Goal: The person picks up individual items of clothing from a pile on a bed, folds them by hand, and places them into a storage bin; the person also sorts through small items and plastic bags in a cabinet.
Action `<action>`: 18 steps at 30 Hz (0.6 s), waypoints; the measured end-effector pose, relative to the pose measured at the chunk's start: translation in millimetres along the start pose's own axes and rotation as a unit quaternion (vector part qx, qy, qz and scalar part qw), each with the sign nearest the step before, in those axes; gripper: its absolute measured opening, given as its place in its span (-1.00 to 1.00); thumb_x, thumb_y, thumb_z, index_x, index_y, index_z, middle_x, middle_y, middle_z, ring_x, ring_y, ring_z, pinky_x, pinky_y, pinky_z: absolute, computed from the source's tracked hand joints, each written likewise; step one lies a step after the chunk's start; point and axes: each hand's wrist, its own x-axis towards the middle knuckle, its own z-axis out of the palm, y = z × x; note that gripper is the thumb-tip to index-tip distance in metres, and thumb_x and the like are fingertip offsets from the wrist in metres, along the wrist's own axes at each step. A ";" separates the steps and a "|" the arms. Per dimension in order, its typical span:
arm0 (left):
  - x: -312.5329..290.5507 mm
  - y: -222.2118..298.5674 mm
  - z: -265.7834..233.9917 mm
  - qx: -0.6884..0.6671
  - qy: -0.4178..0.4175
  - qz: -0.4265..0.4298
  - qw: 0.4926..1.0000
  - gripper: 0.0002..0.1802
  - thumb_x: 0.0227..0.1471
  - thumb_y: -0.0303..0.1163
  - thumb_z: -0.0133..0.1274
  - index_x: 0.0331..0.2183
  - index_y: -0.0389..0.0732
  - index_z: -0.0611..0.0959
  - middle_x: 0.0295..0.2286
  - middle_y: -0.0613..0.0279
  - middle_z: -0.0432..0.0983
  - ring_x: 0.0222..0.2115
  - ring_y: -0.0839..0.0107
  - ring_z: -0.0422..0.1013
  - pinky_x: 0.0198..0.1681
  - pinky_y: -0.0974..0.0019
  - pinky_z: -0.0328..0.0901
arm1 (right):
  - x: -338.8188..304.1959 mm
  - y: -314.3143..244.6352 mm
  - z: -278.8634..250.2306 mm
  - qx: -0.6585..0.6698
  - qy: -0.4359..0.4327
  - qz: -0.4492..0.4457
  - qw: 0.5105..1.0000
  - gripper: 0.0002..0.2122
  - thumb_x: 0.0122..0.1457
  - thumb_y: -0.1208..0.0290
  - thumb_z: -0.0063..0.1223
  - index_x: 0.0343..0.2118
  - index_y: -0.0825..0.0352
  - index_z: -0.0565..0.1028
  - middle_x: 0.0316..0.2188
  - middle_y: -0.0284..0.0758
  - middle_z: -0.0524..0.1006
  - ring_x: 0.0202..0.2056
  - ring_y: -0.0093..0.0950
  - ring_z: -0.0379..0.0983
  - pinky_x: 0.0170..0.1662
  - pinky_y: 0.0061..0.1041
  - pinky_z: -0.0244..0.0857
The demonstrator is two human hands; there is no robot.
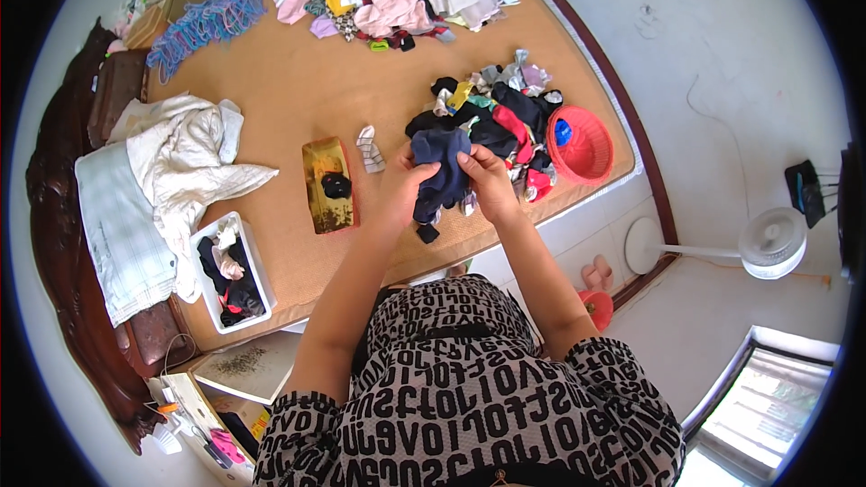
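A dark navy sock (442, 171) is held up over the near edge of the bed (298, 99), pinched at its top between the left hand (410, 182) and the right hand (484, 182), both closed on the fabric. Just behind it, a pile of dark and coloured socks (492, 117) is seen beside a red basket (586, 149). A gold box (327, 182) lies to the left, and a white bin (233, 272) nearer the corner.

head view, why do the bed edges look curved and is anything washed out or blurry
Head view: fisheye bends the mat edge near the rim; daylight bleaches the floor and window; both hands on the dark sock stay sharp.
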 end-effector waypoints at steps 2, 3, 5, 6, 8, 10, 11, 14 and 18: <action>-0.6 0.4 2.7 -0.009 0.007 -0.001 1.000 -0.71 -0.06 -0.58 0.01 -0.20 -0.30 0.50 -0.26 0.23 0.49 -0.22 0.45 0.41 -0.09 0.37 0.26 | 1.1 -3.0 2.1 -0.078 0.046 -0.089 0.992 -0.87 0.13 0.43 0.05 -0.31 0.36 0.50 -0.36 -0.49 0.46 -0.36 -0.70 0.33 -0.23 -0.70 0.21; -0.8 0.9 1.7 -0.027 0.012 0.007 1.000 -0.71 -0.04 -0.58 -0.01 -0.18 -0.31 0.50 -0.25 0.22 0.49 -0.22 0.44 0.41 -0.10 0.37 0.26 | 1.2 -5.5 5.7 -0.156 0.089 -0.174 0.968 -0.88 0.13 0.45 0.05 -0.32 0.37 0.50 -0.40 -0.50 0.47 -0.41 -0.72 0.33 -0.28 -0.74 0.21; -1.0 1.3 2.1 -0.045 0.017 0.015 0.999 -0.70 -0.03 -0.59 -0.02 -0.17 -0.32 0.50 -0.24 0.21 0.49 -0.22 0.44 0.40 -0.10 0.37 0.27 | -4.0 -18.6 11.6 -0.128 0.091 -0.229 0.961 -0.89 0.12 0.49 0.05 -0.33 0.40 0.50 -0.46 -0.51 0.48 -0.47 -0.73 0.33 -0.33 -0.77 0.21; -1.2 2.0 3.2 -0.040 0.031 0.022 0.998 -0.71 0.00 -0.58 -0.03 -0.16 -0.32 0.49 -0.23 0.21 0.48 -0.22 0.43 0.41 -0.10 0.37 0.27 | -6.9 -26.2 13.9 -0.121 0.110 -0.179 0.970 -0.90 0.11 0.51 0.06 -0.32 0.40 0.50 -0.47 -0.50 0.48 -0.46 -0.73 0.33 -0.33 -0.76 0.21; 1.5 1.5 4.7 -0.020 0.048 0.028 0.998 -0.72 0.05 -0.56 -0.07 -0.14 -0.34 0.49 -0.22 0.19 0.48 -0.21 0.43 0.41 -0.10 0.36 0.27 | -4.9 -31.1 11.9 -0.100 0.120 -0.107 0.982 -0.91 0.09 0.56 0.07 -0.32 0.39 0.50 -0.47 -0.50 0.50 -0.44 -0.74 0.36 -0.35 -0.76 0.23; 1.3 -1.7 7.7 -0.022 0.042 0.032 0.998 -0.73 0.06 -0.55 -0.08 -0.14 -0.34 0.49 -0.22 0.19 0.48 -0.21 0.44 0.40 -0.10 0.36 0.27 | -6.9 -32.0 11.2 -0.096 0.112 -0.105 0.984 -0.92 0.08 0.56 0.08 -0.34 0.38 0.50 -0.47 -0.50 0.50 -0.46 -0.75 0.36 -0.38 -0.78 0.22; -0.2 -2.3 11.0 -0.026 0.036 0.034 0.998 -0.73 0.06 -0.54 -0.08 -0.15 -0.35 0.49 -0.22 0.19 0.48 -0.21 0.45 0.40 -0.11 0.36 0.27 | -7.8 -32.1 11.2 -0.091 0.105 -0.100 0.985 -0.92 0.08 0.55 0.08 -0.35 0.37 0.49 -0.47 -0.50 0.50 -0.47 -0.77 0.36 -0.41 -0.80 0.22; -2.6 -1.7 21.4 -0.023 0.037 0.006 0.999 -0.74 0.06 -0.49 -0.05 -0.17 -0.34 0.50 -0.25 0.22 0.49 -0.23 0.50 0.40 -0.13 0.40 0.27 | -3.6 -35.6 15.8 -0.084 0.090 -0.086 0.989 -0.92 0.07 0.48 0.11 -0.37 0.31 0.48 -0.51 -0.51 0.48 -0.57 -0.77 0.33 -0.54 -0.80 0.19; -5.3 -2.0 37.1 0.050 0.006 0.045 0.998 -0.77 0.04 -0.39 0.02 -0.24 -0.28 0.56 -0.32 0.30 0.50 -0.30 0.57 0.39 -0.21 0.48 0.25 | 2.6 -38.3 19.7 -0.029 0.074 -0.048 0.996 -0.90 0.07 0.42 0.12 -0.36 0.27 0.47 -0.52 -0.52 0.45 -0.63 -0.74 0.29 -0.60 -0.76 0.17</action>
